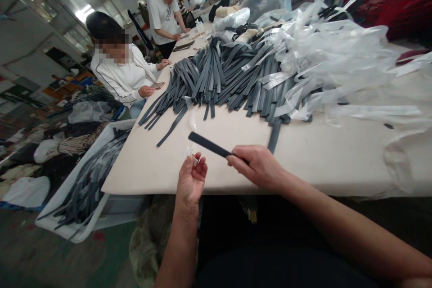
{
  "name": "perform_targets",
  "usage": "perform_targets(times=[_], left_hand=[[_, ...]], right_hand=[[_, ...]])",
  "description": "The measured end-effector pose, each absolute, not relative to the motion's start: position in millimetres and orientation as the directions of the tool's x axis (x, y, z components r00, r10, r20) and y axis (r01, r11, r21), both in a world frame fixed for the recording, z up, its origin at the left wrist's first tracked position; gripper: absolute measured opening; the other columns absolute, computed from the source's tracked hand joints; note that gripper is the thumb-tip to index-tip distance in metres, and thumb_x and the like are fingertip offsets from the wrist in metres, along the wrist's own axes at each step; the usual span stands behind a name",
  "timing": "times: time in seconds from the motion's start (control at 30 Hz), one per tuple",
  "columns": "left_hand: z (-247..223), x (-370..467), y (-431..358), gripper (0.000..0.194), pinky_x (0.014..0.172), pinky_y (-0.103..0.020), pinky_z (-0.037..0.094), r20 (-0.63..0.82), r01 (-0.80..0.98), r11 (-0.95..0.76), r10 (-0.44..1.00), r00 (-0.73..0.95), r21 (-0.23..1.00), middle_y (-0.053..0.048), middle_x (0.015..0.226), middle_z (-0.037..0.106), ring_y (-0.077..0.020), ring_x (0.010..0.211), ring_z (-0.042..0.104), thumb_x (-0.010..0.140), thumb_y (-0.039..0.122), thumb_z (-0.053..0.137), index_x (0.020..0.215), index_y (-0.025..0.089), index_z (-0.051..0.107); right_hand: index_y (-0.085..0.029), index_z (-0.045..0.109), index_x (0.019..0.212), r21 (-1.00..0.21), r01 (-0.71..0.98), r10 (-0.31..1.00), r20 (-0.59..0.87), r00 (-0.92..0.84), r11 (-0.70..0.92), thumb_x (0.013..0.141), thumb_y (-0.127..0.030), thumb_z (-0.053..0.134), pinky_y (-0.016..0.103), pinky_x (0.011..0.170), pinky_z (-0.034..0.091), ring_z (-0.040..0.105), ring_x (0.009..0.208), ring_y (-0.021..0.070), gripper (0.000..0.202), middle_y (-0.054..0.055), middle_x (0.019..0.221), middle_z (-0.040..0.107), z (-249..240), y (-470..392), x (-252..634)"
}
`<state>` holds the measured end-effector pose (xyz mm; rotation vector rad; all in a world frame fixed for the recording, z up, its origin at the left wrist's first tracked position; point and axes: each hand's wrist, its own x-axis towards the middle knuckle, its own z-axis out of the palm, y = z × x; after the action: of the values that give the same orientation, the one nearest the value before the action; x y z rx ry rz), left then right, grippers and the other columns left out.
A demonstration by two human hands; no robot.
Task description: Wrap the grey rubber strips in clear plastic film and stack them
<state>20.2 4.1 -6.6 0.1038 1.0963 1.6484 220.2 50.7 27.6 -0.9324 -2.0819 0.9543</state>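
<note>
My right hand (256, 164) is closed around one end of a flat dark grey strap (209, 144), which points up and to the left over the table. Just left of it, my left hand (193, 177) has its palm turned up and its fingers curled. Between that thumb and the fingers shows a small whitish piece of plastic film (195, 160). A faint clear strip runs up the table above this hand. Beyond both hands lies a large pile of similar grey straps (216, 76), fanned towards me. One strap sticks out behind my right hand.
Crumpled clear plastic film (337, 63) heaps over the pale table (151, 166) at the right. A red basket (381, 4) stands behind. On the left, a white bin (97, 216) holds more straps. Two people work along the table's left side, one holding a phone (158, 85).
</note>
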Motion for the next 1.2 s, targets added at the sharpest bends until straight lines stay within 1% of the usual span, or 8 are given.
perform_targets(times=[0.13,0.27,0.43,0.53,0.7,0.83,0.93,1.2], left_hand=[[-2.6,39.9,7.9,0.017,0.073,-0.022,0.057,-0.525,-0.804,0.022,0.768,-0.367,0.595,-0.001,0.082,0.076,-0.0117,0.076,0.072,0.093,0.024,0.061,0.080,0.018,0.071],[2.2,52.4,14.1,0.025,0.078,-0.023,0.056,-0.575,-0.821,0.038,0.733,-0.364,0.569,0.000,0.082,0.075,-0.0103,0.076,0.071,0.097,0.024,0.054,0.078,0.019,0.071],[8.2,54.1,9.4,0.035,0.074,-0.023,0.056,-0.576,-0.823,0.068,0.747,-0.333,0.564,-0.001,0.080,0.075,-0.0105,0.073,0.071,0.100,0.023,0.046,0.077,0.019,0.071],[3.9,58.6,1.0,0.034,0.071,-0.022,0.056,-0.581,-0.819,0.099,0.753,-0.310,0.565,-0.001,0.078,0.075,-0.0109,0.071,0.071,0.100,0.023,0.047,0.077,0.019,0.072],[-14.0,70.1,-12.8,0.019,0.070,-0.023,0.056,-0.557,-0.795,0.160,0.791,-0.252,0.585,-0.002,0.080,0.076,-0.0127,0.073,0.072,0.093,0.022,0.059,0.082,0.019,0.074],[-12.4,47.8,-11.7,0.017,0.070,-0.021,0.056,-0.474,-0.769,-0.006,0.784,-0.400,0.639,0.000,0.081,0.076,-0.0103,0.071,0.071,0.093,0.022,0.060,0.084,0.020,0.073],[-5.1,26.5,-8.3,0.022,0.068,-0.017,0.054,-0.427,-0.730,-0.160,0.721,-0.546,0.664,0.002,0.078,0.075,-0.0071,0.068,0.070,0.096,0.023,0.055,0.083,0.021,0.073],[-14.0,40.4,-17.1,0.025,0.075,-0.021,0.056,-0.415,-0.758,-0.153,0.761,-0.499,0.634,-0.003,0.089,0.076,-0.0103,0.079,0.071,0.098,0.025,0.051,0.089,0.019,0.073]], right_hand=[[-0.018,0.051,0.059,-0.688,0.439,0.764,0.266,-0.588,0.578,0.093,-0.027,0.046,0.024,0.050,0.027,0.042,0.048,0.0092,0.035,-0.002,0.057,0.051,10.5,6.7,243.4],[-0.017,0.053,0.062,-0.603,0.516,0.764,0.269,-0.587,0.608,0.093,-0.026,0.045,0.025,0.052,0.026,0.045,0.050,0.0099,0.033,-0.001,0.061,0.055,-0.6,-2.6,247.7],[-0.017,0.058,0.066,-0.506,0.590,0.766,0.273,-0.581,0.629,0.095,-0.027,0.047,0.027,0.054,0.025,0.050,0.052,0.0110,0.033,0.001,0.065,0.060,-8.3,-0.8,246.6],[-0.017,0.061,0.068,-0.463,0.618,0.760,0.234,-0.606,0.636,0.094,-0.028,0.049,0.029,0.053,0.024,0.053,0.052,0.0120,0.031,0.001,0.066,0.063,-10.3,0.0,240.3],[-0.017,0.066,0.079,-0.443,0.633,0.754,0.173,-0.634,0.635,0.098,-0.031,0.047,0.029,0.054,0.027,0.061,0.060,0.0151,0.030,0.003,0.076,0.069,0.6,8.5,228.5],[-0.019,0.068,0.090,-0.443,0.602,0.702,0.093,-0.706,0.664,0.096,-0.035,0.055,0.026,0.056,0.032,0.068,0.071,0.0175,0.021,0.004,0.085,0.074,15.3,23.6,232.8],[-0.020,0.068,0.089,-0.405,0.610,0.687,0.065,-0.724,0.681,0.095,-0.033,0.058,0.026,0.057,0.035,0.070,0.075,0.0191,0.017,0.004,0.085,0.076,21.2,36.9,232.0],[-0.018,0.068,0.087,-0.250,0.461,0.509,0.184,-0.841,0.852,0.094,-0.018,0.055,0.026,0.054,0.039,0.072,0.072,0.0214,0.015,0.004,0.082,0.075,25.3,56.3,172.0]])
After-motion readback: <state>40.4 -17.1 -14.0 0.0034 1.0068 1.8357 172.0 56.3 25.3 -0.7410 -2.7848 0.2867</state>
